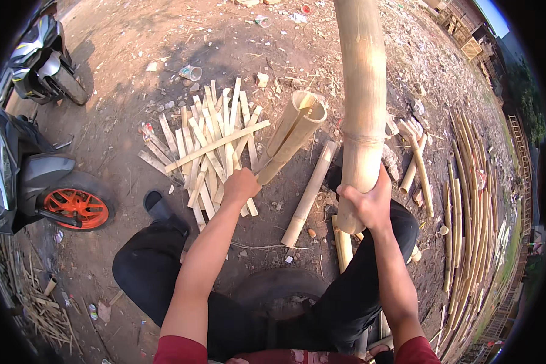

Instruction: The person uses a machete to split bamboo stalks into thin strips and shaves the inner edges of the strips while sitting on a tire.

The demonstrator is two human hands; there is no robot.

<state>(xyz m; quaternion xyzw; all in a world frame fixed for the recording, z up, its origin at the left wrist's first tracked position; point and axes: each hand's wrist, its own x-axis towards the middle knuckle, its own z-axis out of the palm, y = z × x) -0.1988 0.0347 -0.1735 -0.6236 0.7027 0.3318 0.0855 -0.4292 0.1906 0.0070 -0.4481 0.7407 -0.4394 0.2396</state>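
Note:
My left hand [241, 185] is closed at the lower end of a split bamboo tube [303, 118], which tilts up and away with a dark slit along its side. My right hand [370, 201] grips a thick bamboo pole [364, 91] near its lower end, thumb across the front. The pole rises past the top of the picture. Beyond my left hand lies a loose pile of flat bamboo strips [215, 139], with one long strip across the top. Between my hands a shorter bamboo piece [309, 197] rests on the dirt.
Close to my legs is a black tyre [279, 285]. Long bamboo poles [470, 200] lie along the right, near shorter split pieces [420, 164]. On the left stand two motorcycles, the nearer with an orange wheel [76, 207]. A plastic cup [191, 73] lies on the littered dirt.

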